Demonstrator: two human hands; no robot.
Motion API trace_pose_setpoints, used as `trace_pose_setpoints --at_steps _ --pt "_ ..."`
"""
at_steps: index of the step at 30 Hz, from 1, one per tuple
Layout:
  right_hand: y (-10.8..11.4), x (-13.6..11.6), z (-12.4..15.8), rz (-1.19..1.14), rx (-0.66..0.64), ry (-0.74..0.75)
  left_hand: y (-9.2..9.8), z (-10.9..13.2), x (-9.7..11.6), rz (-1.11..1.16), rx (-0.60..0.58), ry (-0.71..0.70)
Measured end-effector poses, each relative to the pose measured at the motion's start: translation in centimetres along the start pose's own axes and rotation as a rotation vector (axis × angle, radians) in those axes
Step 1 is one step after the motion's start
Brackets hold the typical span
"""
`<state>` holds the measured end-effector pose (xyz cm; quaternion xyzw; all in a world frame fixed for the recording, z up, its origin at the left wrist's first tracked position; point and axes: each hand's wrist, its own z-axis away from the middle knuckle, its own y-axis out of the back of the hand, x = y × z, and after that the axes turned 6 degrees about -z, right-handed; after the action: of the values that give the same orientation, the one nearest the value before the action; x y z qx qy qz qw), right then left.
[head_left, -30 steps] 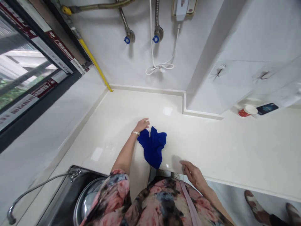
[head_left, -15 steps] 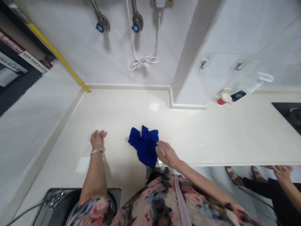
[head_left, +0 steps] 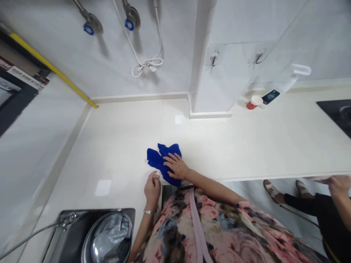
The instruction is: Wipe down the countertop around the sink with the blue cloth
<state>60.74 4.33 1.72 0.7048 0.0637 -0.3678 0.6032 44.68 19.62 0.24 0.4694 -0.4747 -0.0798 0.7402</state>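
A crumpled blue cloth (head_left: 155, 157) lies on the cream countertop (head_left: 123, 135) close to its front edge. My right hand (head_left: 177, 166) rests flat on top of the cloth, fingers spread. Just left of the cloth's lower part is my left hand (head_left: 153, 187), with a bracelet on the wrist. Its fingers are curled inward; whether something small sits in them I cannot make out.
A sink (head_left: 74, 233) with a metal basin (head_left: 87, 237) stands at lower left. Along the wall are a red paper cup (head_left: 253, 103) and a phone (head_left: 271, 96). A black cooktop (head_left: 336, 113) is at far right. Another person's hand (head_left: 340, 184) shows at the right edge.
My right hand has moved from the cloth's right edge onto its top and flattened. My left hand has come right and nearer, beside the cloth. The view has shifted slightly.
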Motion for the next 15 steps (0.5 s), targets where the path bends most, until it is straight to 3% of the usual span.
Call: trace_pose_setpoints --at_steps 4,8,11,15 --pt "1.4 2.2 4.4 -0.024 0.071 -0.026 -0.3 -0.3 2.0 -0.153 -0.037 -0.028" --pt "2.4 5.7 11.7 0.035 0.251 -0.132 -1.1 1.7 3.1 -0.134 -0.024 -0.147" --pt "3.2 9.0 16.9 0.141 0.373 -0.237 -1.4 5.4 2.7 -0.099 0.041 -0.162" --pt "3.7 12.1 20.5 0.201 0.486 -0.343 -0.7 13.2 1.1 -0.127 0.155 -0.025"
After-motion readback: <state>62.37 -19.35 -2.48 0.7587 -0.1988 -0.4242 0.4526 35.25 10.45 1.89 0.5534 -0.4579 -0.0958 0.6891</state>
